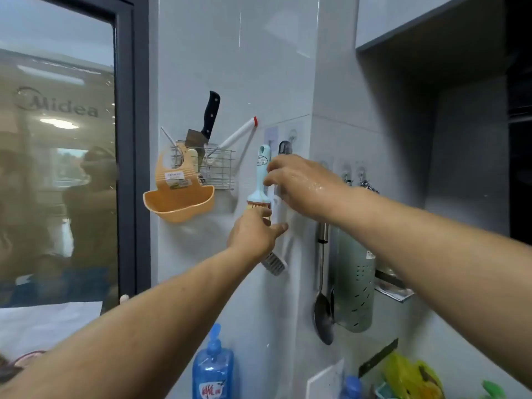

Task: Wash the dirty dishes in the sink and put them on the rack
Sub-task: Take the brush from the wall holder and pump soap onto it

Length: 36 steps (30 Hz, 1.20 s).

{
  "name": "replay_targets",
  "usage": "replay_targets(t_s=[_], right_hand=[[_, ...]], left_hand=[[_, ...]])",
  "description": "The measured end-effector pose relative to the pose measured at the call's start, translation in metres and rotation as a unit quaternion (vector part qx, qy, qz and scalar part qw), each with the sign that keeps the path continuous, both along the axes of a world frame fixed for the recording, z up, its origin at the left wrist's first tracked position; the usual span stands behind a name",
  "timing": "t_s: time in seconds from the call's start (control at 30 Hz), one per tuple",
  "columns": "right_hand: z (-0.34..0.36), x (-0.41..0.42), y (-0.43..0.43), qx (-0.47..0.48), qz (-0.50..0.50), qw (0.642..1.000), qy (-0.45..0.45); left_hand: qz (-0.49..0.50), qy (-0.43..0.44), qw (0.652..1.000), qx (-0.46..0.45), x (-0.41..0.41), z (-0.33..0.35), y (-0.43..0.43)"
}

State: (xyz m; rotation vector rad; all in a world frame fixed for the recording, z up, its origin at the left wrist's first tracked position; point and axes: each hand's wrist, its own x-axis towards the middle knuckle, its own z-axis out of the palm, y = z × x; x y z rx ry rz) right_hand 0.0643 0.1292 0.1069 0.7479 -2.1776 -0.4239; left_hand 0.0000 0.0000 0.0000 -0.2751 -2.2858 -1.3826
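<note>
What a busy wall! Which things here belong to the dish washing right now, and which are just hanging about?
For the job: white brush, gripped by the right hand, left hand touching it; blue soap bottle, probably.
Just there: blue-handled brush, cleaver, orange basket, ladle, green utensil holder.

A single wide-angle view from the person's head; it faces forward onto the tiled wall (230, 67), close; the window (57, 168) fills the left side; the left forearm (144, 326) and right forearm (431, 240) enter from the lower edges.
</note>
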Motion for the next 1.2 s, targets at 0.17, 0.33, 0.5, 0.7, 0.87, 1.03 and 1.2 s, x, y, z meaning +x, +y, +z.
replay_targets(t_s=[0.17, 0.33, 0.5, 0.7, 0.87, 1.03, 1.2], right_hand=[[0.02, -0.02, 0.016, 0.128, -0.031, 0.99, 0.053], [0.035, -0.024, 0.014, 0.235, -0.029, 0.966, 0.103], [0.048, -0.034, 0.009, 0.266, -0.058, 0.954, 0.123], [0.067, -0.029, 0.007, 0.272, -0.088, 0.947, 0.147], [0.08, -0.015, -0.003, 0.274, -0.062, 0.945, 0.169], [0.092, -0.001, -0.016, 0.279, -0.036, 0.938, 0.202], [0.062, 0.019, -0.046, 0.308, -0.087, 0.933, 0.162]], left_hand=[[0.012, -0.011, 1.0, -0.003, -0.003, 0.003, 0.007], [0.017, -0.013, 1.0, 0.02, -0.005, 0.004, 0.006], [-0.019, 0.0, 0.998, 0.065, -0.005, 0.015, 0.0], [-0.055, 0.011, 0.995, 0.082, 0.015, 0.041, -0.005], [-0.077, 0.023, 0.995, 0.052, 0.044, 0.057, -0.02], [-0.08, 0.042, 0.995, 0.049, 0.061, 0.067, -0.038], [-0.078, 0.019, 0.997, -0.019, 0.067, 0.044, -0.064]])
